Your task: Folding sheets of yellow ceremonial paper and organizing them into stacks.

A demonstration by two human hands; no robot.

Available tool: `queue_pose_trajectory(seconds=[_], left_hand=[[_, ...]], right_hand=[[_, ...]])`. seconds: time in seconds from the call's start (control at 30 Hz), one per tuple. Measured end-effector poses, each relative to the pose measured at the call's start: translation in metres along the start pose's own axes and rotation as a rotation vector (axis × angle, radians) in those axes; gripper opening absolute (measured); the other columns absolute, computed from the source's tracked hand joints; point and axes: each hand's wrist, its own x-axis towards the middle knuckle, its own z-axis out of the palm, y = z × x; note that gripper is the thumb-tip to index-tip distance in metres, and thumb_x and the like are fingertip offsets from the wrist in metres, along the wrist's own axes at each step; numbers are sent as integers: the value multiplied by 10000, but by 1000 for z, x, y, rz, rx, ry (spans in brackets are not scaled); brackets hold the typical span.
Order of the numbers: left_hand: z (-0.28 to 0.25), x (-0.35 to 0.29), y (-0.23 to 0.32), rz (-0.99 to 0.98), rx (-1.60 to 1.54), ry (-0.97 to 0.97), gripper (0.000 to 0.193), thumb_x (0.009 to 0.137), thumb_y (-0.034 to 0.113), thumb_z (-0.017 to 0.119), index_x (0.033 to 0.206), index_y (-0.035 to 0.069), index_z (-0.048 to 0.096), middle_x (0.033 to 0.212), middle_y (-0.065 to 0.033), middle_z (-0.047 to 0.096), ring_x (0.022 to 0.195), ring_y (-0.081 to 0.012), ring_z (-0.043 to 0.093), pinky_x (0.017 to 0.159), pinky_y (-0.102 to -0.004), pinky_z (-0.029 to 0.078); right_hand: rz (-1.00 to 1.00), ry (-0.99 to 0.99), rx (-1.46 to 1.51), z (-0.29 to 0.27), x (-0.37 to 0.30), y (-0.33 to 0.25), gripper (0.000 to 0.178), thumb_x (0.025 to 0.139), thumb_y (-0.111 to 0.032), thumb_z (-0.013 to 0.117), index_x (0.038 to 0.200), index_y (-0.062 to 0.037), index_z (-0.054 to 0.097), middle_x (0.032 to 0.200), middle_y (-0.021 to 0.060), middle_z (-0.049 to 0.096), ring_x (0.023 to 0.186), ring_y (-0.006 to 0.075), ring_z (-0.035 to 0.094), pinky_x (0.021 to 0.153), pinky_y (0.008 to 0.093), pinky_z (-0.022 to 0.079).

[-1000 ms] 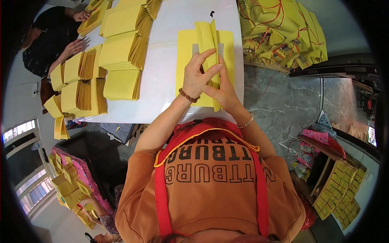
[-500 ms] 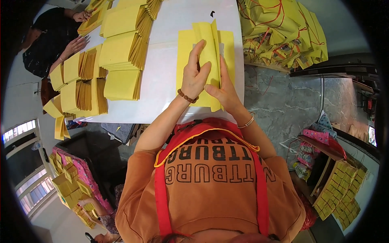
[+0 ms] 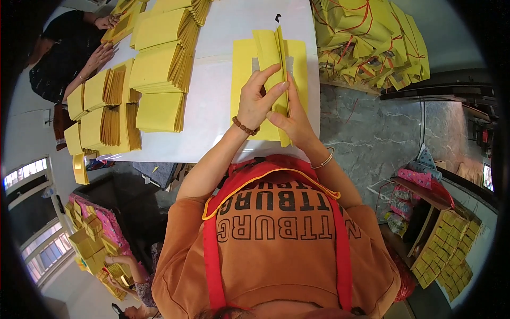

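Note:
A folded yellow paper sheet (image 3: 271, 50) stands partly raised between my hands, over a flat yellow sheet (image 3: 243, 58) with a grey patch. My left hand (image 3: 256, 101) lies on its left side; thumb and forefinger press at the raised edge, the other fingers curled beneath. From the right, my right hand (image 3: 296, 119) grips the sheet, thumb on top and fingers along the right side. The underside of the paper is hidden. Both hands are over the right part of the white table (image 3: 215, 80).
Rows of folded yellow paper stacks (image 3: 159, 66) fill the table's left side. Across it, another person's hands (image 3: 101, 53) rest by more stacks. Yellow bundles tied with red string (image 3: 372, 37) lie beyond the right edge. Behind left, another person handles yellow pieces (image 3: 90, 239).
My left forefinger and thumb have bent in toward the raised edge, and the folded sheet stands narrower. My right hand has barely moved.

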Motion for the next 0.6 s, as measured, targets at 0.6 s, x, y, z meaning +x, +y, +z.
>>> queue_pose_trajectory(seconds=[0.6], left_hand=[[1, -4, 8, -128, -1, 69, 135, 830, 82, 565, 951, 25, 584, 790, -21, 513, 572, -72, 401, 506, -233, 342]], right_hand=[[16, -16, 132, -1, 1, 2, 1078, 730, -399, 684, 1387, 96, -13, 1441, 241, 121, 1361, 299, 110, 1094, 361, 151]])
